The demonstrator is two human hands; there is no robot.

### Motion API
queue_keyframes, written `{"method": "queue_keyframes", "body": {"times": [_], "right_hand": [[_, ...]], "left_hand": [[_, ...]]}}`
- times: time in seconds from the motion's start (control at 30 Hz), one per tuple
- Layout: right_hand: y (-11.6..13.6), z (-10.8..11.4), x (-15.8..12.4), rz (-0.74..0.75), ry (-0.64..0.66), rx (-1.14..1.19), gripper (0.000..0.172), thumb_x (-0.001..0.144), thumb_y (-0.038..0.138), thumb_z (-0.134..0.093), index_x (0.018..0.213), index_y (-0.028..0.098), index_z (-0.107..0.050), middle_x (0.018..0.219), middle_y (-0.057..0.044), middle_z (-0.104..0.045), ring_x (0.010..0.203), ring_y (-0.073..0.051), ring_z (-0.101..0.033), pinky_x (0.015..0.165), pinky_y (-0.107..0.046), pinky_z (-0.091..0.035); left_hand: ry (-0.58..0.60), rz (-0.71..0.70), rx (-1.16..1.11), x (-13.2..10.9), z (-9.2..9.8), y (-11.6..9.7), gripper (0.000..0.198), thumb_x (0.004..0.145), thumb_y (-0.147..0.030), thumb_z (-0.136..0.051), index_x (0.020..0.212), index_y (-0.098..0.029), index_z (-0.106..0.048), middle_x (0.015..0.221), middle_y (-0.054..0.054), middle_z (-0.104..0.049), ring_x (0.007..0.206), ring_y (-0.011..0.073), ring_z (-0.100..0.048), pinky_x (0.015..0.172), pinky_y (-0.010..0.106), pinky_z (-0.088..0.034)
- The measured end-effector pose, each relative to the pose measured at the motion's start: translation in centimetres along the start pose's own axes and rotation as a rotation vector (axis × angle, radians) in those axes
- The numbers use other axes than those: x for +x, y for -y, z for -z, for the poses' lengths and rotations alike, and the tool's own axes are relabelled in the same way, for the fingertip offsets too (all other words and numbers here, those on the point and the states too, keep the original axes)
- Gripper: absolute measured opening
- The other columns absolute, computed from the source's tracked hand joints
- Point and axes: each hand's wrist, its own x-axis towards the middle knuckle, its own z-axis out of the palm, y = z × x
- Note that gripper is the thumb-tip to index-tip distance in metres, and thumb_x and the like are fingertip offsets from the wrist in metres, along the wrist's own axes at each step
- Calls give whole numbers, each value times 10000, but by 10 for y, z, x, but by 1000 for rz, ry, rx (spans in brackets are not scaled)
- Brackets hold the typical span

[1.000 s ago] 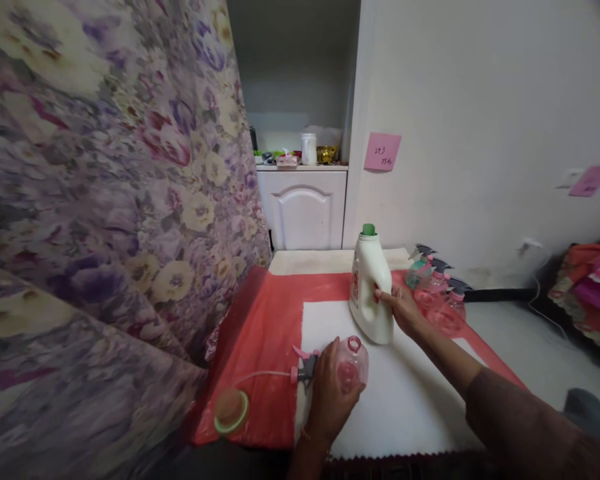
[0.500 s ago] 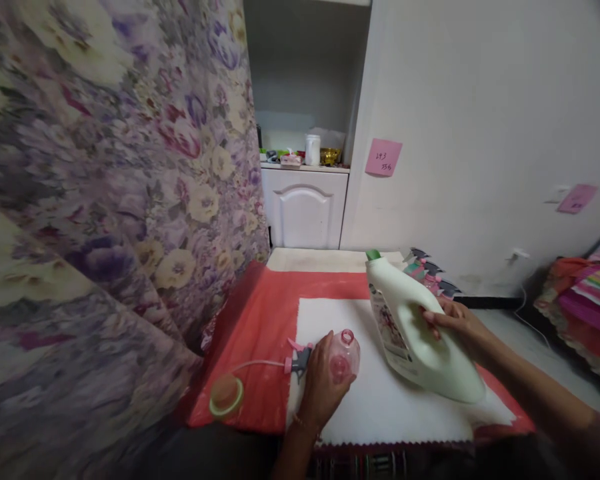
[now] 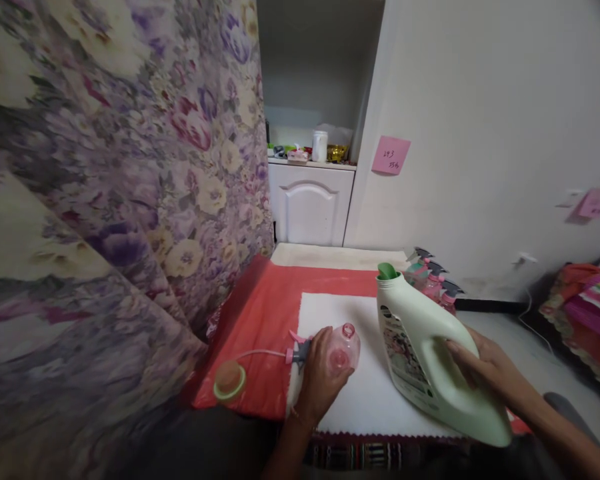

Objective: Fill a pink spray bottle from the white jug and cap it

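My left hand is wrapped round a clear pink bottle, whose uncapped neck points up. Beside that hand, to the left, lies a grey and pink spray head with its thin tube stretched leftward. My right hand grips the handle of a large pale green jug. The jug leans to the left, its open mouth with a green spout piece raised, apart from the bottle. No liquid is seen pouring. A round cap with a green rim lies at the table's left front.
A white cloth covers part of the red table cover. Several spray bottles stand at the back right behind the jug. A floral curtain hangs on the left, and a white cabinet is beyond the table.
The jug in my right hand has moved right and closer to me, its mouth now farther from the bottle. My left hand still holds the bottle in place. The view has shifted slightly.
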Motion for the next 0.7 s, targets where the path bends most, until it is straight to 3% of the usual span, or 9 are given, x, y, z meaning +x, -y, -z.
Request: {"method": "queue_keyframes", "body": {"times": [0.17,0.33,0.5,0.7], "right_hand": [[-7,0,-4,0,-23,-27,407,861,622,-526,946,226,-570,450,50,-532,455,-182,-511,497,-287,-402],[-7,2,-5,6,-41,-32,377,840,610,-551,904,241,-600,430,38,-548,445,-194,-524,479,-288,-410],[-7,6,-3,-4,5,14,381,823,604,-571,925,242,-633,460,28,-566,436,-195,-521,463,-288,-410],[6,12,5,-2,88,67,352,768,563,-664,854,222,-666,577,10,-609,548,-187,-551,517,-266,-446]], "left_hand": [[-38,43,-171,15,10,-21,494,784,-231,-670,1262,-203,-548,1302,110,-595,1267,268,-523,1101,472,-398],[84,100,-279,43,18,-39,362,777,-250,-682,1131,-194,-629,1213,93,-647,1204,260,-566,1069,434,-413],[174,104,-332,57,22,-40,247,870,-350,-601,1061,-207,-665,1096,56,-707,1075,221,-638,960,351,-486],[204,87,-361,56,20,-32,226,896,-362,-586,1049,-212,-657,1075,46,-696,1064,199,-632,970,323,-471]]}}
